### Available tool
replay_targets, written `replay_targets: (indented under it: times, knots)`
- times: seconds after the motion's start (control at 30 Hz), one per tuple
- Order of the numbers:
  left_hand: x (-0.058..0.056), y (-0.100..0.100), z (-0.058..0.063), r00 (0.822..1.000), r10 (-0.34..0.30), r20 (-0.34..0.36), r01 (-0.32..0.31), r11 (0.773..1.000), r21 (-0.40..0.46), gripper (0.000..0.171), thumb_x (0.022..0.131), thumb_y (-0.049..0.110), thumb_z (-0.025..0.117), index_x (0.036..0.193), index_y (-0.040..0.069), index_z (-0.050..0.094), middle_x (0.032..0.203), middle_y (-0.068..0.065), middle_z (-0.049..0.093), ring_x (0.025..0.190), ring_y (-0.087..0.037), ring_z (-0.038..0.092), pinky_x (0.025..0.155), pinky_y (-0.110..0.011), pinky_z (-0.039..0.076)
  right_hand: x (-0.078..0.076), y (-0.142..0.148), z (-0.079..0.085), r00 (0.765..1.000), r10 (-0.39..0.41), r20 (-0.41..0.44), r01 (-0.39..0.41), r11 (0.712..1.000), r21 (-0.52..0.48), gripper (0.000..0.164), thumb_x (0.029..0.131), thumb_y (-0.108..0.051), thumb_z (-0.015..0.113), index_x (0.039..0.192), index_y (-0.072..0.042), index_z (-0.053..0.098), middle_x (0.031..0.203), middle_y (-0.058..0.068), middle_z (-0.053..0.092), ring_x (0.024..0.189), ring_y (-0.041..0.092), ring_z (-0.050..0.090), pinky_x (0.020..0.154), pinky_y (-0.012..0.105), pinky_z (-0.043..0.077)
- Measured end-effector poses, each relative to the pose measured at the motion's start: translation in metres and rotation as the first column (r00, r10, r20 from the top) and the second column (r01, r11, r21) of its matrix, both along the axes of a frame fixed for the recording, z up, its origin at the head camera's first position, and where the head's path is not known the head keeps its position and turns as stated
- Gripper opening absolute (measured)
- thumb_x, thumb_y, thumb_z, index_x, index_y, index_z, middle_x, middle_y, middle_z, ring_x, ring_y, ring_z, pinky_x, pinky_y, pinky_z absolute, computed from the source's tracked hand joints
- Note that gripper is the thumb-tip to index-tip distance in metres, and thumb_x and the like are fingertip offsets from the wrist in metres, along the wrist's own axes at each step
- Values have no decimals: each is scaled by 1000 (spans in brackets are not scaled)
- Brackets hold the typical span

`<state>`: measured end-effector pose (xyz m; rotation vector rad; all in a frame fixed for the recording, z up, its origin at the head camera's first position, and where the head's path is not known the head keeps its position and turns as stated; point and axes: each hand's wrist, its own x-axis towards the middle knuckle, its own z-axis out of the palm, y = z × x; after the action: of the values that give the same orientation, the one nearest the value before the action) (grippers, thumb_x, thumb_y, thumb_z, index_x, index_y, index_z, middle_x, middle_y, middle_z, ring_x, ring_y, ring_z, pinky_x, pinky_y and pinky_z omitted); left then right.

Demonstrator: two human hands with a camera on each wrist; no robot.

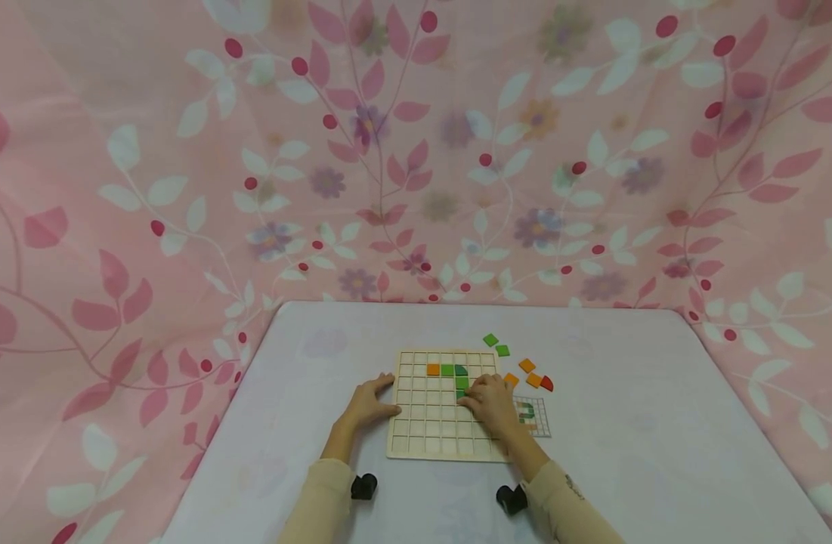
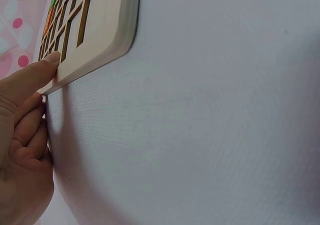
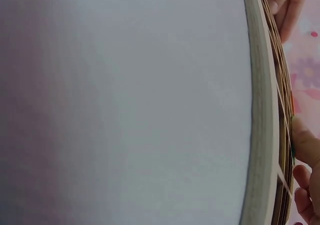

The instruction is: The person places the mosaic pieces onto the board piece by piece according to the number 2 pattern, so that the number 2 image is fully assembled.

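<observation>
A pale wooden grid board (image 1: 416,451) lies on the table. Along its upper part sit an orange square tile (image 1: 433,369), a green square tile (image 1: 447,370) and a dark green quarter-round tile (image 1: 460,370), with another green tile (image 1: 462,383) below that one. My left hand (image 1: 369,404) rests at the board's left edge, its thumb on the rim in the left wrist view. Over the right half of the board, my right hand (image 1: 492,404) has its fingertips at a dark green tile (image 1: 460,394) just under the column, largely hidden by the fingers.
Right of the board lies a printed pattern card (image 1: 539,418), partly covered by my right hand. Orange tiles (image 1: 527,366), a red quarter-round tile (image 1: 547,384) and two green tiles (image 1: 490,340) lie loose beyond it. A floral pink cloth (image 1: 416,189) hangs behind the white table (image 1: 626,453).
</observation>
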<state>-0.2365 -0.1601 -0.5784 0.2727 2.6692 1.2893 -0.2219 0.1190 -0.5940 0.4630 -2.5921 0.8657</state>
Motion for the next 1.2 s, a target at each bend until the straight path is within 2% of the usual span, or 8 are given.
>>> replay_targets:
  times: [0.17,0.3,0.57,0.77,0.9,1.03,1.1,1.2]
  knots:
    - [-1,1,-1,1000,-4,-2,4,1000,-7,72,70,13,80,133,-4,49,141,-20,43,135,-35,33,112,-50,24,-2,5,0,1000,3,-30,-4,999,-43,24,68,-26,82,80,-7,73,84,5,64,81,24,51,72,42,32]
    - [-1,0,0,1000,-6,-5,6,1000,-14,72,70,13,80,133,-4,49,141,-20,43,135,-35,33,112,-50,24,-1,6,0,1000,-8,-28,7,1000,-15,26,69,-27,81,84,-8,73,86,5,65,82,25,52,72,42,32]
    - [0,0,-1,1000,-6,0,6,1000,-18,72,70,13,81,133,-4,50,141,-20,43,135,-35,33,112,-49,24,-1,5,-1,999,-42,29,42,999,-12,29,69,-30,81,87,-9,72,87,5,65,85,25,53,73,43,32]
    - [-1,1,-3,1000,-18,-2,18,1000,-17,72,71,13,80,133,-4,49,141,-19,44,135,-34,33,112,-48,25,-6,12,-4,997,-33,73,40,995,-89,33,73,-27,80,96,-7,70,84,4,65,83,25,56,77,48,34]
    - [-2,2,-2,1000,-16,6,16,1000,-12,72,71,14,80,134,-3,49,141,-19,43,136,-34,33,112,-48,25,-16,25,-5,997,-74,-4,73,988,-134,26,79,-18,75,100,-2,69,85,10,64,81,29,57,76,53,39]
    - [-2,1,-2,1000,-10,6,10,1000,-22,72,71,13,81,133,-3,49,141,-19,43,135,-34,33,112,-48,25,-35,41,-2,988,-124,-97,107,981,-161,25,81,-7,67,104,2,68,97,22,63,87,40,55,70,56,42]
    - [-2,0,-2,1000,-8,5,8,1000,-27,72,71,13,81,133,-3,49,141,-19,43,135,-34,34,112,-48,25,-44,48,-1,987,-134,-93,119,981,-154,27,82,-5,63,107,2,67,104,25,61,90,44,53,68,58,42]
    - [-2,0,-2,1000,0,6,0,1000,-28,72,71,13,81,133,-3,50,141,-18,44,136,-33,33,112,-48,25,-55,58,-1,990,-142,-21,139,985,-102,32,83,-4,58,114,2,64,113,25,59,97,49,51,71,63,41]
